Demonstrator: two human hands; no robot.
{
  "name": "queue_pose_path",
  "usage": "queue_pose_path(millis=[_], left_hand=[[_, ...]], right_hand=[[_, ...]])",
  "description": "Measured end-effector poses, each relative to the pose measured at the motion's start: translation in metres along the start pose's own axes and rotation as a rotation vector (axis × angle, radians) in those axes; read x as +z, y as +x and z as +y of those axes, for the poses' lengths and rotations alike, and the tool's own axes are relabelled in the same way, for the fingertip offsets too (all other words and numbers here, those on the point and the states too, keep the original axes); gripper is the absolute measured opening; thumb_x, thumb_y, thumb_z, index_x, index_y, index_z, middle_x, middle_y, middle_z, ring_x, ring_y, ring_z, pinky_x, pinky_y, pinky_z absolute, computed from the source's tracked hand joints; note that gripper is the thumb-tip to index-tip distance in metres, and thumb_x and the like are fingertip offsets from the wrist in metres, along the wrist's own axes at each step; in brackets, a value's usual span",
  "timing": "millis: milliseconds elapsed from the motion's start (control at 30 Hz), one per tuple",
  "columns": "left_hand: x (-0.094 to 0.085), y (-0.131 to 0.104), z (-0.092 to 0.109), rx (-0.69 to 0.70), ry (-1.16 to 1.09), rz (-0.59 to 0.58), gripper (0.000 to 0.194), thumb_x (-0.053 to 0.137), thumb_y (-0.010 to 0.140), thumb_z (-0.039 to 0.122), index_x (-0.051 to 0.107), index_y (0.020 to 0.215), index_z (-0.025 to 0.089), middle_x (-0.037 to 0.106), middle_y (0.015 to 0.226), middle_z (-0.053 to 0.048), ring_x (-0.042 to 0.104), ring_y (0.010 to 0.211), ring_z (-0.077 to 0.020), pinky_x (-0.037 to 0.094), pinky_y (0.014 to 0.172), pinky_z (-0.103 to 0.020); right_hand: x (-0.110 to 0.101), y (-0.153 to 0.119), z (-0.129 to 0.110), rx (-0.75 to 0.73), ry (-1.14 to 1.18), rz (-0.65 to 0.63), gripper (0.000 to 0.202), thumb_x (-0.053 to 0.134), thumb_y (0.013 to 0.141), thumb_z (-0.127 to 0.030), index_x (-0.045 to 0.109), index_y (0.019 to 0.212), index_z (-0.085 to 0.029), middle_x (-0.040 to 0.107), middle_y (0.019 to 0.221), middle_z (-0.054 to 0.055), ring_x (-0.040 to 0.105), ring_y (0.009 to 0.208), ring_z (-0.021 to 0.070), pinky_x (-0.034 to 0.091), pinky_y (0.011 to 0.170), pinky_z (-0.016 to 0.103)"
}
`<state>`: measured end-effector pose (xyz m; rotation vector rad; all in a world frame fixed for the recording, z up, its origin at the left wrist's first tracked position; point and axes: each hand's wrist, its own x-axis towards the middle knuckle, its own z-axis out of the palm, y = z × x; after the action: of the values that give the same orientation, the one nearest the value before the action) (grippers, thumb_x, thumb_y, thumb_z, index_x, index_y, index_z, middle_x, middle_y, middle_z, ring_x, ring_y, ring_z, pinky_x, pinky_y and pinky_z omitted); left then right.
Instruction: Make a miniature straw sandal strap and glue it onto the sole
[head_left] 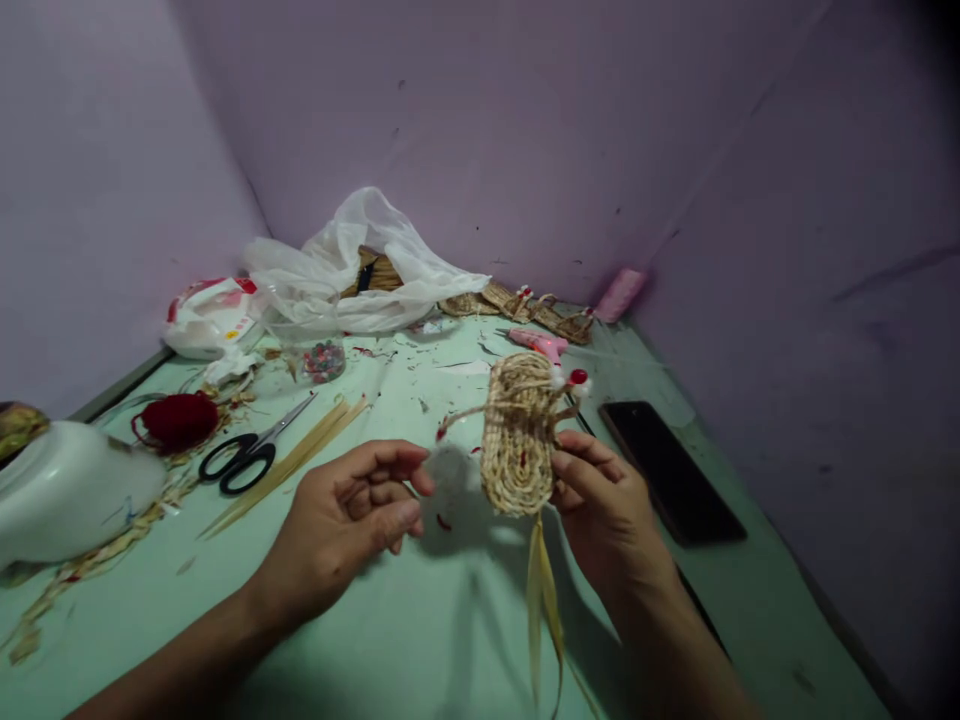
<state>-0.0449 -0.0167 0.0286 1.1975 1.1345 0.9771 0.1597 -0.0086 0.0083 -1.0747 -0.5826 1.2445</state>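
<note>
Held up above the table is a small woven straw slipper (517,440), its oval coiled sole facing me. My right hand (607,490) grips its right edge between thumb and fingers. Red and white beads (578,378) sit at its upper right, and a twisted cord (461,415) sticks out to the left. Loose flat straw strips (541,585) hang from its lower end. To the left, apart from the slipper, my left hand (360,510) hovers with loosely bent fingers, thumb and forefinger parted, nothing visible between them.
Left lie black-handled scissors (255,450), straw strips (300,460), dark red yarn (180,420) and a white container (67,490). Behind are a bead cup (322,360), a plastic bag (375,270), woven pieces (540,315) and a pink glue gun (540,343). A phone (667,470) lies right.
</note>
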Motion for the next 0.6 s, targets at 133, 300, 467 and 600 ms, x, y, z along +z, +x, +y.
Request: queue_pose_path(millis=[133, 300, 467, 600], left_hand=[[-0.002, 0.005, -0.002, 0.044, 0.120, 0.324, 0.019, 0.067, 0.062, 0.026, 0.060, 0.078, 0.017, 0.060, 0.066, 0.000, 0.049, 0.050, -0.0081, 0.039, 0.044, -0.017], [-0.006, 0.009, -0.005, -0.020, 0.173, 0.550, 0.016, 0.069, 0.056, 0.027, 0.059, 0.067, 0.021, 0.049, 0.049, 0.004, 0.038, 0.040, -0.0075, 0.026, 0.035, -0.018], [-0.013, 0.013, -0.008, -0.160, 0.097, 0.549, 0.018, 0.069, 0.055, 0.030, 0.058, 0.066, 0.021, 0.046, 0.045, 0.004, 0.033, 0.037, -0.0071, 0.023, 0.033, -0.019], [-0.011, 0.017, -0.014, -0.178, 0.124, 0.415, 0.021, 0.067, 0.057, 0.035, 0.063, 0.071, 0.020, 0.052, 0.053, 0.002, 0.040, 0.044, -0.0085, 0.031, 0.040, -0.018]], right_hand=[[-0.003, 0.000, -0.004, -0.043, 0.028, 0.079, 0.019, 0.072, 0.055, -0.020, 0.061, 0.070, -0.019, 0.056, 0.055, -0.003, 0.048, 0.046, 0.0086, 0.039, 0.045, 0.022], [-0.006, -0.004, 0.005, 0.001, -0.053, 0.063, 0.020, 0.072, 0.057, -0.024, 0.061, 0.074, -0.020, 0.056, 0.056, -0.002, 0.049, 0.046, 0.0104, 0.040, 0.044, 0.023], [-0.006, -0.007, 0.017, 0.105, -0.197, 0.092, 0.020, 0.071, 0.057, -0.028, 0.061, 0.073, -0.021, 0.058, 0.057, 0.001, 0.050, 0.046, 0.0126, 0.041, 0.043, 0.024], [0.004, -0.008, 0.023, 0.200, -0.406, 0.031, 0.015, 0.071, 0.054, -0.024, 0.062, 0.065, -0.019, 0.056, 0.051, 0.000, 0.046, 0.044, 0.0110, 0.039, 0.043, 0.023]])
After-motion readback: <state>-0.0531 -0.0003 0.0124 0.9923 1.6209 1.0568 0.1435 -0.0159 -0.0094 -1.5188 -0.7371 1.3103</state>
